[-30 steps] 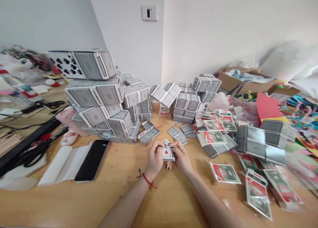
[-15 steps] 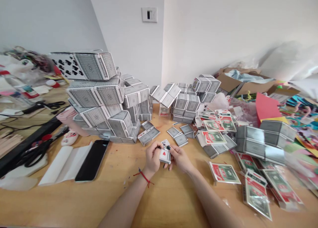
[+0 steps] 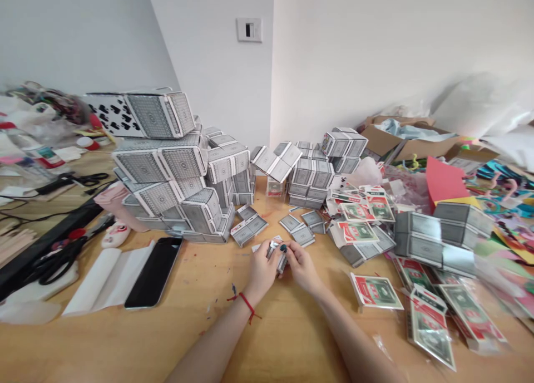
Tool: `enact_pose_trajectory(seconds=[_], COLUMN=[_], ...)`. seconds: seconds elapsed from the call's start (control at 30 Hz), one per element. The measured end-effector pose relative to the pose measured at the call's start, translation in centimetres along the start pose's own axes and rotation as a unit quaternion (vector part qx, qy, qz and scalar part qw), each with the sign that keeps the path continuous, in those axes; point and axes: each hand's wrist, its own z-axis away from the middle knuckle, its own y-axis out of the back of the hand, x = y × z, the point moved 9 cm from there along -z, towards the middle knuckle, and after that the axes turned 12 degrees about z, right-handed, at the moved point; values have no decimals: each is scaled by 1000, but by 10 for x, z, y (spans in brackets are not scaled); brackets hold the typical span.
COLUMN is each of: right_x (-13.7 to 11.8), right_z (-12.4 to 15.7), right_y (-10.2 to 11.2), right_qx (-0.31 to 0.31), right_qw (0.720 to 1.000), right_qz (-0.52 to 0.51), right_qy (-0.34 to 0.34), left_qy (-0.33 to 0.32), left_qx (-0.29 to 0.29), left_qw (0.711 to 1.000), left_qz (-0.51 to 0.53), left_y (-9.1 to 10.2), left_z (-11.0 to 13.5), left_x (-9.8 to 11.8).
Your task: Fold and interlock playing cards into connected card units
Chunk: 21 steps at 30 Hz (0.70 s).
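Pinching the folded cards [image 3: 282,266] between our two hands at the lower centre of the frame, we see the key relation: the piece lies between both sets of fingertips, its visible strip running roughly up and down the picture with a slight tilt. Our left hand [image 3: 261,269] closes on its left side, fingers curled and gripping; our right hand [image 3: 303,267] meets it from the right, a dark-nailed thumb pressed near its upper part. Neither hand is clearly nearer, since both touch it; the lower fingers are hidden, and we cannot tell how they are placed.

We note thin, stiff card with grey patterned backs and pale borders. The same stock forms the angular, hollow-looking block structure [image 3: 187,166] at left of centre and the flat folded pieces [image 3: 249,230] just above our left hand. At the lower right we find printed red-and-green card boxes [image 3: 377,291] in shiny clear film; at the lower left, a smooth black phone [image 3: 153,274] beside curling white paper [image 3: 100,283]. Warm-toned wood grain marks the tabletop [image 3: 287,344].
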Motion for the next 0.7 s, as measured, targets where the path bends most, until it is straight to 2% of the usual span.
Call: enact_pose_trajectory(seconds=[0.2,0.4,0.47,0.7], right_x=[-2,-7,-8,-9], right_z=[2,5,6,10], right_y=[-2,-1,-1,10], right_qx=[-13,9,13,85], right_qw=[999,994,992,981], right_qz=[34,93,111,164], right_qy=[23,52,55,64], left_qy=[-60,-95,-106,-105], left_qx=[32,92,96,98], left_qw=[996,978,972,970], left_qz=[-66,-159,-187,-195], left_y=[6,12,12,10], left_z=[4,7,6,4], left_x=[15,13,12,9])
